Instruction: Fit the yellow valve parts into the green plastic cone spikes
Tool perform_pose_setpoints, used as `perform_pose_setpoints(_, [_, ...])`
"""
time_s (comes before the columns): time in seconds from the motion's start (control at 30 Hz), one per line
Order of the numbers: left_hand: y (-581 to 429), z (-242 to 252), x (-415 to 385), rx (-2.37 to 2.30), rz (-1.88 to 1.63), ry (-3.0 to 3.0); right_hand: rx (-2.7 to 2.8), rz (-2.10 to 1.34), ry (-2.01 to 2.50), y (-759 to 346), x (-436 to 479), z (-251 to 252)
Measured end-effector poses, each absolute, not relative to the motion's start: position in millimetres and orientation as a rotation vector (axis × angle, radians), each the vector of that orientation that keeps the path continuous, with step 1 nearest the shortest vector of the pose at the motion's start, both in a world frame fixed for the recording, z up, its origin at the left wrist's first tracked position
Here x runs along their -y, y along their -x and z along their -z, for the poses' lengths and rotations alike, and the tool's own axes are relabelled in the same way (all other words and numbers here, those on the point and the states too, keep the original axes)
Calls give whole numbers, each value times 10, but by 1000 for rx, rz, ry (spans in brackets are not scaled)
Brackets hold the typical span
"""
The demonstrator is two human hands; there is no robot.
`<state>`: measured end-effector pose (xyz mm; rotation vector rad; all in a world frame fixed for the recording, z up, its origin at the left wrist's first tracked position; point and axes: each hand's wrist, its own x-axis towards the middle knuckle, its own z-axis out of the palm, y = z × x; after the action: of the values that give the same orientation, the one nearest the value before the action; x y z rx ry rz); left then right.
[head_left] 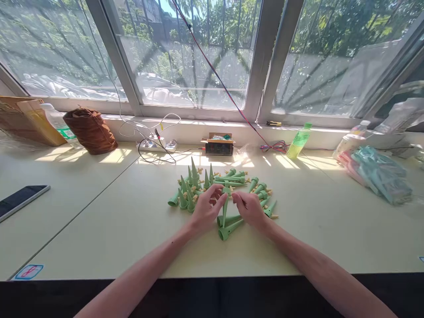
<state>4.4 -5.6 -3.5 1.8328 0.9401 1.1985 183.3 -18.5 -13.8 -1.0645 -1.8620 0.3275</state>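
In my left hand is a green plastic watering spike, gripped near its wide capped end with the point down. My right hand is closed in a pinch just right of the cap, by a small tan piece; what its fingertips hold is too small to make out. Left of my hands, several green cones stand or lie among small tan valves. Capped spikes with tan valves lie behind and to the right. Two open green cones rest on the table below the held spike.
A small open box stands behind the pile, with a power strip and cables to its left. A green bottle and plastic bags are to the right. A phone and brown bag are to the left.
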Motion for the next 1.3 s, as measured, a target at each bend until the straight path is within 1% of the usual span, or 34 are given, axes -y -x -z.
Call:
perform_pose_setpoints(0.4, [-45,64,61,-919,-1226,-1941,1837,-283,1118,-1812,190,155])
perform_pose_setpoints(0.77, [-47,82,35,-917,-1230,-1804,1827,-334,1097,-1808,221,84])
perform_pose_setpoints(1.07, [-50,58,67,-954,-1237,-1936,1829,-350,1121,-1798,215,107])
perform_pose_setpoints(1.3, [-50,78,49,-945,-1231,-1931,1785,-356,1089,-1795,237,63])
